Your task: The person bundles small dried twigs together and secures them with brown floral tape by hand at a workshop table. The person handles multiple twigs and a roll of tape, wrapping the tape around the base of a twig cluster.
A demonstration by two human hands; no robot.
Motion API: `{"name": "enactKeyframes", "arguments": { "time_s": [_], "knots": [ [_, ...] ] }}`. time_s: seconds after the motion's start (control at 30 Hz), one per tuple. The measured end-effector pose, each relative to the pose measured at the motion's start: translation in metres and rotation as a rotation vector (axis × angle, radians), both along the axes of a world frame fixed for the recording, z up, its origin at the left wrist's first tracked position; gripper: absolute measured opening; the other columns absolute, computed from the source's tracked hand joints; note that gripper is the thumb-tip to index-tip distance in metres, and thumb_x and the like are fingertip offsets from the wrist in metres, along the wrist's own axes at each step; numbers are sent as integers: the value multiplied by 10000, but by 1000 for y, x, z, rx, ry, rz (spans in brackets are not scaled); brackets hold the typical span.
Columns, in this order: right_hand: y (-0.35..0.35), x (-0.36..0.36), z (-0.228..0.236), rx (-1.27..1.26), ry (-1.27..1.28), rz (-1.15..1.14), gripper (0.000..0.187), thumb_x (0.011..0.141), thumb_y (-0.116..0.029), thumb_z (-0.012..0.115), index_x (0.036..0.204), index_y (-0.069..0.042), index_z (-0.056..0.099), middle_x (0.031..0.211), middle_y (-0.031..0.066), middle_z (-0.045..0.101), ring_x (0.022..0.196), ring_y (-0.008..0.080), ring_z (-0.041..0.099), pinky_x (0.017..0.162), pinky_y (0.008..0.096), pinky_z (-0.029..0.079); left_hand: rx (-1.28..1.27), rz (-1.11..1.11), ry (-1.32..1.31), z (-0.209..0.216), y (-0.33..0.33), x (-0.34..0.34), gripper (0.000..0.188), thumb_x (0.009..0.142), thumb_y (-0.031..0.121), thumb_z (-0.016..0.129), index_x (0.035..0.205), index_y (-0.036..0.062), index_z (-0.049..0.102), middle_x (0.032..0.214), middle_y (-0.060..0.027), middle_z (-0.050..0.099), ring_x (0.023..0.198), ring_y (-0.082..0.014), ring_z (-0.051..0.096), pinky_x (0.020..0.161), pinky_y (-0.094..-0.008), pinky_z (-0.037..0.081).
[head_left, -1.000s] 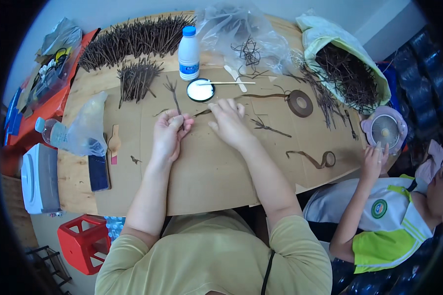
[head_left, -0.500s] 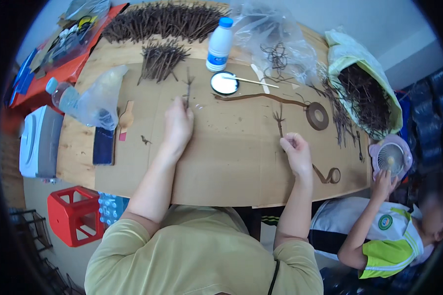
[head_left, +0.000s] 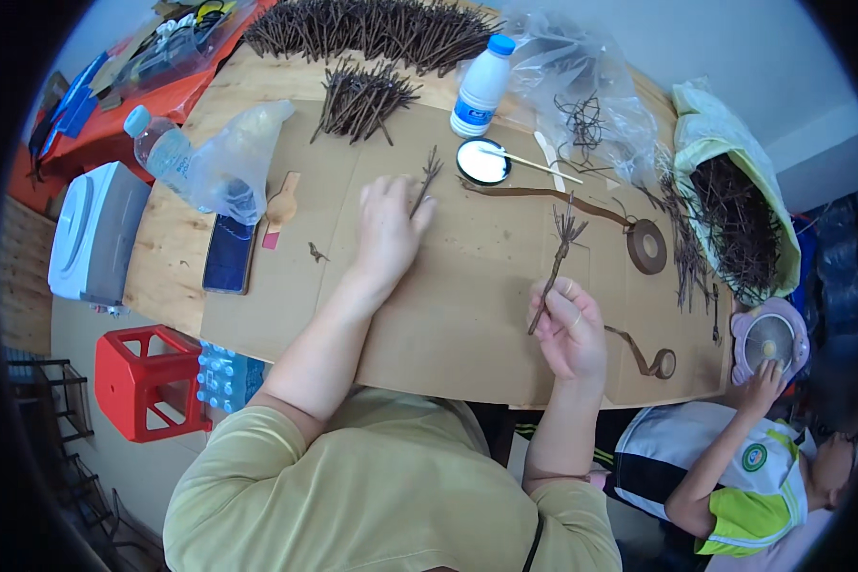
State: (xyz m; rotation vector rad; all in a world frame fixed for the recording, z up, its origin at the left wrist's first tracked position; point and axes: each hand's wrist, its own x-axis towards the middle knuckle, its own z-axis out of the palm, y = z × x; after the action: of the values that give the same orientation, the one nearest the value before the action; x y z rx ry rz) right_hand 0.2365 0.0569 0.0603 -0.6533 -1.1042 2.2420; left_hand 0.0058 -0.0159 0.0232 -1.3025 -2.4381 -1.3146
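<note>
My left hand (head_left: 391, 229) is closed on a thin brown twig (head_left: 430, 172) with a forked tip pointing away from me. To its right, my right hand (head_left: 570, 329) pinches a longer brown twig (head_left: 560, 248), its several short branches spreading at the top. Both hands are above a cardboard sheet (head_left: 448, 324), well apart from each other. Beyond them lies a dark round dish of white paste (head_left: 482, 162) with a thin stick (head_left: 534, 165) across it. A strip of brown tape runs from near the dish to a tape roll (head_left: 636, 250); a smaller tape roll (head_left: 665, 362) lies nearer.
A white bottle (head_left: 480, 91) stands behind the dish. Piled twigs (head_left: 367, 38) and a smaller bunch (head_left: 362, 100) lie at the back. A sack of twigs (head_left: 734, 214) is at right, near a person's hand (head_left: 765, 384) on a fan (head_left: 767, 334). A phone (head_left: 229, 253) lies left.
My left hand has moved right, toward my right hand, with its twig tilting rightward. My right hand has turned its palm more upward, showing more of its twig. The view has shifted slightly.
</note>
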Motion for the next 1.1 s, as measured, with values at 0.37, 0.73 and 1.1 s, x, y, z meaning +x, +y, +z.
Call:
{"name": "enactKeyframes", "arguments": {
  "time_s": [0.37, 0.73, 1.1],
  "knots": [
    [-40, -38, -2, -215, 127, 155, 142, 879, -112, 484, 940, 11, 519, 816, 80, 541, 545, 51, 429, 501, 154, 351, 222, -918, -1631, 20, -16, 40, 230, 852, 109, 558, 1041, -18, 589, 925, -82, 624, 763, -125, 594, 680, -243, 483],
    [-52, -49, -14, -321, 291, 209, 124, 900, -150, 465, 934, -34, 490, 788, 13, 468, 559, 39, 356, 488, 170, 290, 342, -805, -1722, 23, -20, 41, 154, 845, 83, 561, 961, -5, 609, 931, -85, 620, 854, -148, 583, 767, -268, 474],
    [-57, -46, -21, 231, -33, -52, 242, 874, -92, 512, 1094, 3, 473, 852, 41, 563, 619, 38, 454, 558, 167, 390, 373, -831, -1567, 24, -22, 42, 70, 850, 74, 555, 878, 26, 598, 748, -14, 600, 715, -73, 567, 622, -207, 462]
  ]
}}
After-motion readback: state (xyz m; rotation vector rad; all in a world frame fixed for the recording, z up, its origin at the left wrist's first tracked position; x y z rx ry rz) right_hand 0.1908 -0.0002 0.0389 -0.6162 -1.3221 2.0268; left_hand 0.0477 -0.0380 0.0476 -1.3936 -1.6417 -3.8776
